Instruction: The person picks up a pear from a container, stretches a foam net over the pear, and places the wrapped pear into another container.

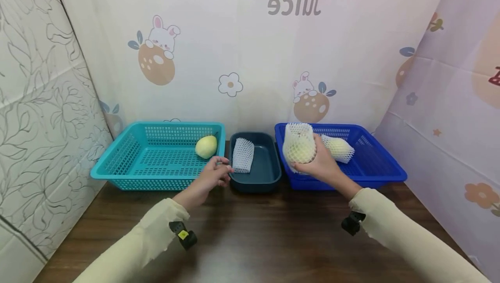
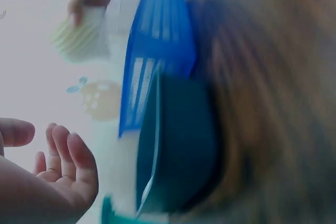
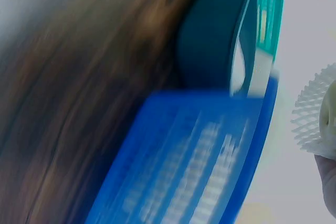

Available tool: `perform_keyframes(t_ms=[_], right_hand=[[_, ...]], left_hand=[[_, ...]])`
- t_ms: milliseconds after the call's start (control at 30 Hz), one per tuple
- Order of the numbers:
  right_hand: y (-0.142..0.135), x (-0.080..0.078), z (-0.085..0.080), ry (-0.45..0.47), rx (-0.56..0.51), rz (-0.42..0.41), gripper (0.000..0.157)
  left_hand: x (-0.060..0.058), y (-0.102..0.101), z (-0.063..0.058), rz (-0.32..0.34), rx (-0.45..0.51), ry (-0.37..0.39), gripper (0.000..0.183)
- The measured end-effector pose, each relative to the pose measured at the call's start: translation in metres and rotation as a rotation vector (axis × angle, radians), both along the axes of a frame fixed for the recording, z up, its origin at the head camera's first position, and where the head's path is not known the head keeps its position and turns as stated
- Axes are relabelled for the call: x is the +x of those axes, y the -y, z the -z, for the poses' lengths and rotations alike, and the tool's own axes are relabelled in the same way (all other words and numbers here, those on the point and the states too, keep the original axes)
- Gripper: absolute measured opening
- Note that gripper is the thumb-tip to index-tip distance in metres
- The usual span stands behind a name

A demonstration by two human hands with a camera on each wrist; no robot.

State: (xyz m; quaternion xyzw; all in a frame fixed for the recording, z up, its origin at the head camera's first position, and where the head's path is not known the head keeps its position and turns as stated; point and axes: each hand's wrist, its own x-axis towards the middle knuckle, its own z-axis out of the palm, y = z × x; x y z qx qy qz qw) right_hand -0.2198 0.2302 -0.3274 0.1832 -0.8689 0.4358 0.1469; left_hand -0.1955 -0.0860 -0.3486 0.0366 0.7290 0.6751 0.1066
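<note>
My right hand (image 1: 321,161) grips a round, pale yellow fruit in a white foam net sleeve (image 1: 300,146), raised over the left end of the blue basket (image 1: 384,166). In the right wrist view the netted fruit (image 3: 328,114) shows only partly, at the right edge. Another netted fruit (image 1: 339,149) lies inside that basket. My left hand (image 1: 211,176) holds nothing, its fingers loosely bent between the teal basket (image 1: 117,174) and the dark blue-green bin (image 1: 265,179). A flat, empty foam net sleeve (image 1: 243,156) lies in the bin. One bare yellow fruit (image 1: 206,146) sits at the teal basket's right end.
The three containers stand side by side on a dark wooden table (image 1: 254,239). Behind them hangs a printed curtain (image 1: 258,48), with another curtain (image 1: 441,131) along the right side. A patterned white panel (image 1: 43,113) borders the left.
</note>
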Motion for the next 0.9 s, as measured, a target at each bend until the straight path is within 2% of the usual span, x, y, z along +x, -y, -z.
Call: perform_keyframes(t_ms=[100,200,333,467,567,667,767,900], right_hand=[[-0.023,-0.008,0.001,-0.018,0.034,0.065,0.094],[-0.046,-0.013,0.002,-0.053,0.079,0.122,0.093],[-0.074,-0.019,0.004,-0.067,0.121,0.164,0.092],[-0.099,-0.022,0.005,-0.031,0.166,0.186,0.093],[-0.115,-0.025,0.010,0.013,0.209,0.194,0.095],[-0.131,-0.030,0.014,0.059,0.255,0.184,0.095],[-0.145,-0.035,0.019,0.083,0.307,0.167,0.093],[-0.158,-0.041,0.025,0.086,0.389,0.142,0.089]], left_hand=[[-0.006,0.014,-0.004,-0.027,-0.147,-0.139,0.031],[-0.010,0.026,-0.001,-0.052,-0.360,-0.288,0.029],[-0.012,0.037,0.013,-0.106,-0.719,-0.468,0.031],[-0.013,0.042,0.032,-0.123,-0.985,-0.554,0.041],[-0.012,0.042,0.042,-0.099,-1.107,-0.561,0.045],[-0.012,0.041,0.047,-0.075,-1.203,-0.579,0.047],[-0.012,0.040,0.048,-0.057,-1.258,-0.614,0.047],[-0.014,0.041,0.047,-0.050,-1.283,-0.640,0.048]])
